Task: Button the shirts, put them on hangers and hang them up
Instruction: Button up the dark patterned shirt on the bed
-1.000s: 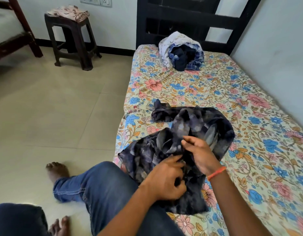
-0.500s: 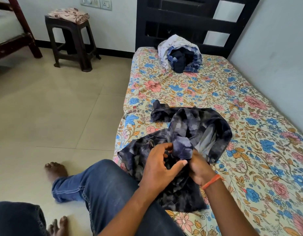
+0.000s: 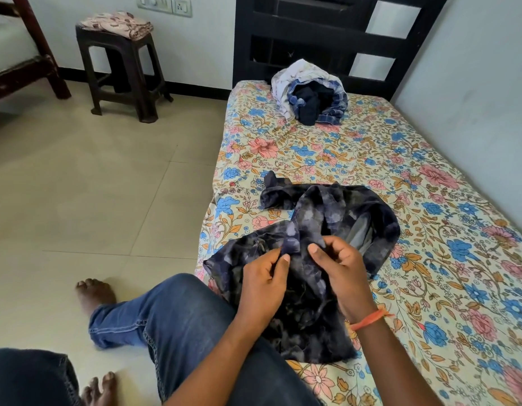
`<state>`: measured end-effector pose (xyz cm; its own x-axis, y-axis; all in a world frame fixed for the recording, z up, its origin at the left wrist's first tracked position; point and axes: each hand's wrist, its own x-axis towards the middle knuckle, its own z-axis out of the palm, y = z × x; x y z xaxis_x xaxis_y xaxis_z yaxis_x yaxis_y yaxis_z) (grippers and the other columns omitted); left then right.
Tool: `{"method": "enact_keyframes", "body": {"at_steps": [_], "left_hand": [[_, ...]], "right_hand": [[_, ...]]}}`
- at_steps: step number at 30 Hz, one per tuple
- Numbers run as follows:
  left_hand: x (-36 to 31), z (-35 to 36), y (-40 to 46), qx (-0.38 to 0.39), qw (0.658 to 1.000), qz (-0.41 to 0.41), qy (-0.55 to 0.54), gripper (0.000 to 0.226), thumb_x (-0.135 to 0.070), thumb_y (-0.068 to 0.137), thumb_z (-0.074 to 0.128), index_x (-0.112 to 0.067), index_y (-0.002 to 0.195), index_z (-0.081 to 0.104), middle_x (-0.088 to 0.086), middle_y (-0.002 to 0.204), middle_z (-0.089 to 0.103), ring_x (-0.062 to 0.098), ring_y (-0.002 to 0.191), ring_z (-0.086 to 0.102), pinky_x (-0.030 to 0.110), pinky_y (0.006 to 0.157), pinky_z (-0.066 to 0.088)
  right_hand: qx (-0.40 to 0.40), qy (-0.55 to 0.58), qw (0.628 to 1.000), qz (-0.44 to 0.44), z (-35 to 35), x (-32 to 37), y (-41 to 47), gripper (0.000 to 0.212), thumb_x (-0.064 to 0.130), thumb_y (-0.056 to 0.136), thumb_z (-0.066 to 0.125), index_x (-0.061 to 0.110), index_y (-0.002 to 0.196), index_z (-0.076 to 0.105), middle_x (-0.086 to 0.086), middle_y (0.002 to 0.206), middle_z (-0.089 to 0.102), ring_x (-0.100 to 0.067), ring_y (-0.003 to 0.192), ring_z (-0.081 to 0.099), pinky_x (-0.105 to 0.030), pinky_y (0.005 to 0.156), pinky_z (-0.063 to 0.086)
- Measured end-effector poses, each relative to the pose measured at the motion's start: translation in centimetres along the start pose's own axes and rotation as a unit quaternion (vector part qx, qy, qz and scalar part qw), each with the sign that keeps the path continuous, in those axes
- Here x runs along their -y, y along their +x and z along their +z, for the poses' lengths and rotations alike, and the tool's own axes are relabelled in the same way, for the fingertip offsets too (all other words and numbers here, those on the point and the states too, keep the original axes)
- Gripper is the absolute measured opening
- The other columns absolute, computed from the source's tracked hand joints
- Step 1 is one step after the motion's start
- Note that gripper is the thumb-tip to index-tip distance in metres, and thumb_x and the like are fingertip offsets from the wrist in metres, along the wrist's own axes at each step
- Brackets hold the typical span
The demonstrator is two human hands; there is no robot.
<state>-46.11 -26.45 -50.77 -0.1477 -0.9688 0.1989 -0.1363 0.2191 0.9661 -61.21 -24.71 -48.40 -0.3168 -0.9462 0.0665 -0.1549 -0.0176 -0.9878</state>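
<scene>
Floral bedsheet beside tiled floor

Bare bedsheet lies open between dark shirt and clothes heap.

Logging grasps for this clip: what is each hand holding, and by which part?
Both the left hand and right hand pinch the dark shirt at a front fabric edge.

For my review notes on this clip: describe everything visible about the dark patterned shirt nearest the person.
The dark patterned shirt is soft navy fabric with pale mottled blotches, crumpled and unbuttoned on the floral bedsheet at the bed's near edge, against the person's knee. A sleeve trails towards the headboard. The left hand pinches a front edge; the right hand holds the fabric beside it.
</scene>
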Motion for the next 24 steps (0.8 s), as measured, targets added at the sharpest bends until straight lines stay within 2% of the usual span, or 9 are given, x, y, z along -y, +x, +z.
{"method": "enact_keyframes", "body": {"at_steps": [3,5,7,11,13,15,19,21,24], "left_hand": [[0.6,-0.3,0.6,-0.008,0.994,-0.085,-0.071,0.029,-0.022,0.097,0.052,-0.008,0.072,0.055,0.009,0.057,0.043,0.015,0.055,0.038,0.035,0.055,0.034],[0.4,-0.4,0.7,0.011,0.986,-0.126,-0.108,0.019,-0.018,0.094,0.051,-0.02,0.088,0.069,0.014,0.076,0.065,0.022,0.066,0.055,0.042,0.065,0.049],[-0.1,-0.3,0.5,0.014,0.985,-0.132,-0.113,0.029,-0.006,0.094,0.049,-0.024,0.107,0.068,-0.004,0.095,0.071,0.017,0.079,0.064,0.036,0.075,0.052],[-0.5,-0.6,0.1,0.053,0.998,-0.009,0.014,0.045,-0.011,0.099,0.046,-0.029,0.14,0.042,-0.014,0.128,0.058,-0.001,0.113,0.056,0.018,0.096,0.044],[-0.7,-0.8,-0.3,0.095,0.987,0.065,0.109,0.047,-0.021,0.104,0.041,-0.036,0.147,0.03,-0.015,0.14,0.047,-0.007,0.123,0.045,0.009,0.1,0.034],[-1.0,-0.8,-0.6,0.12,0.974,0.116,0.15,0.046,-0.024,0.106,0.036,-0.038,0.149,0.026,-0.014,0.138,0.043,-0.004,0.118,0.046,0.01,0.096,0.037],[-0.2,-0.5,-0.4,0.142,0.955,0.142,0.218,0.058,-0.019,0.102,0.041,-0.039,0.152,0.019,-0.009,0.127,0.038,0.011,0.08,0.051,0.035,0.066,0.051],[0.1,-0.5,-0.2,0.165,0.945,0.144,0.245,0.072,-0.011,0.096,0.045,-0.043,0.152,0.015,-0.007,0.137,0.031,0.011,0.069,0.048,0.034,0.057,0.049],[0.0,-0.5,-0.1,0.206,0.941,0.141,0.227,0.074,-0.009,0.086,0.048,-0.042,0.148,0.026,-0.012,0.148,0.021,0.009,0.07,0.051,0.033,0.059,0.049]], "right_hand": [[-0.033,0.156,0.982,0.097,-0.6,0.0,0.4,0.012,0.01,0.094,0.062,0.007,0.1,0.072,-0.014,0.103,0.075,-0.028,0.098,0.071,-0.039,0.087,0.055],[-0.039,0.22,0.964,0.146,-0.7,0.2,0.6,0.015,0.007,0.095,0.057,0.006,0.101,0.071,-0.012,0.104,0.075,-0.025,0.098,0.07,-0.035,0.086,0.054],[-0.042,0.213,0.962,0.166,-0.8,0.2,0.6,0.017,0.004,0.094,0.056,0.008,0.1,0.07,-0.008,0.099,0.076,-0.022,0.096,0.07,-0.033,0.083,0.053],[-0.031,0.184,0.968,0.171,-0.8,0.0,0.5,0.019,-0.002,0.091,0.055,0.007,0.101,0.068,-0.009,0.1,0.075,-0.028,0.101,0.067,-0.044,0.096,0.05],[0.001,0.164,0.973,0.164,-1.0,0.0,0.4,0.025,-0.005,0.091,0.052,0.007,0.105,0.069,-0.015,0.104,0.074,-0.03,0.099,0.067,-0.045,0.091,0.052],[0.033,0.146,0.976,0.156,-1.3,0.3,0.2,0.026,-0.005,0.092,0.052,0.01,0.098,0.072,-0.014,0.097,0.074,-0.026,0.092,0.069,-0.038,0.081,0.054],[0.095,0.033,0.989,0.107,-2.1,0.4,0.0,0.015,0.001,0.084,0.072,0.009,0.097,0.075,-0.01,0.104,0.073,-0.019,0.097,0.07,-0.026,0.082,0.054],[0.1,-0.059,0.988,0.099,-2.7,0.1,0.3,0.018,0.003,0.079,0.078,0.011,0.095,0.075,-0.003,0.11,0.067,-0.01,0.103,0.066,-0.019,0.082,0.051],[0.13,-0.078,0.982,0.115,-3.2,-0.1,0.6,0.02,0.007,0.077,0.079,0.013,0.095,0.075,-0.006,0.115,0.063,-0.015,0.11,0.062,-0.025,0.092,0.048]]}}
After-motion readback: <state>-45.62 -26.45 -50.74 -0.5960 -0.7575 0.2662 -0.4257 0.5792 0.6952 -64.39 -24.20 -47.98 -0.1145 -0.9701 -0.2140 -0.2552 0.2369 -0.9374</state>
